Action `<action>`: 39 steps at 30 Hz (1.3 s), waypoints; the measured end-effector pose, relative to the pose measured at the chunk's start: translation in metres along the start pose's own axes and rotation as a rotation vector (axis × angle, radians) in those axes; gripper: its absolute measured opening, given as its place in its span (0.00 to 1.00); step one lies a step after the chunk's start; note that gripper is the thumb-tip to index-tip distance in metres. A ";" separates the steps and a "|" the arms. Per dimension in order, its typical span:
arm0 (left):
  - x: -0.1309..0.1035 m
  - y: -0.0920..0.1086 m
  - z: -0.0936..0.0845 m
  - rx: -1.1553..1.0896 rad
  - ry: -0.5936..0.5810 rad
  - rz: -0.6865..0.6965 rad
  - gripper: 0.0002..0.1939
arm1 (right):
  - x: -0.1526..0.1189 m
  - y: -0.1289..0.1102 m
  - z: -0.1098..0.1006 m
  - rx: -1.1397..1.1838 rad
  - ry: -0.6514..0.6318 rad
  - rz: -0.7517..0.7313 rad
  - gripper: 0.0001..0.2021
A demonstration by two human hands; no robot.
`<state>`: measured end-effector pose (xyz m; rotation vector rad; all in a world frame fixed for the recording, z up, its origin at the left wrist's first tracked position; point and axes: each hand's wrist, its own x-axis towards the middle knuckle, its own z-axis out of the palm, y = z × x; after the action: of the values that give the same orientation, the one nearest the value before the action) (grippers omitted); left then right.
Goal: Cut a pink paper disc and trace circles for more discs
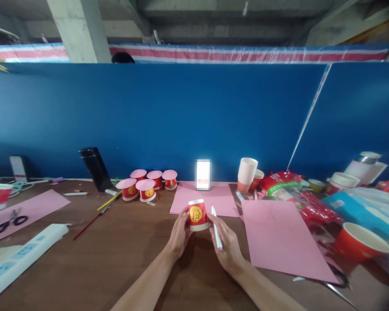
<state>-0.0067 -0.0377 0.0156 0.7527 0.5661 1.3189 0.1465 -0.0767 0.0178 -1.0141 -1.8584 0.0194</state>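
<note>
An upside-down red paper cup [198, 215] with a yellow round print is between my hands, just above or on the brown table. My left hand [180, 233] is closed around the cup's left side. A slim white pen [217, 227] with a pointed end lies across the fingers of my right hand [227, 242]. The right fingertips are close to the cup's right side; whether they press on it I cannot tell. Several cups topped with pink paper discs [145, 185] stand upside down at the back left.
Pink paper sheets [278, 237] lie to the right, with more pink paper [227, 201] behind the cup. A red cup bag [283, 183], an orange cup [359, 242] and scissors [340, 280] crowd the right. Leftward are a black flask [95, 168], a power strip [26, 255] and scissors [11, 222].
</note>
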 end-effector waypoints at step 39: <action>-0.004 0.001 0.001 0.046 0.011 -0.089 0.23 | 0.001 -0.003 -0.001 -0.014 -0.006 0.047 0.20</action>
<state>-0.0072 -0.0415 0.0166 0.7499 0.6336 1.2317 0.1455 -0.0782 0.0206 -1.0676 -1.8422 0.0375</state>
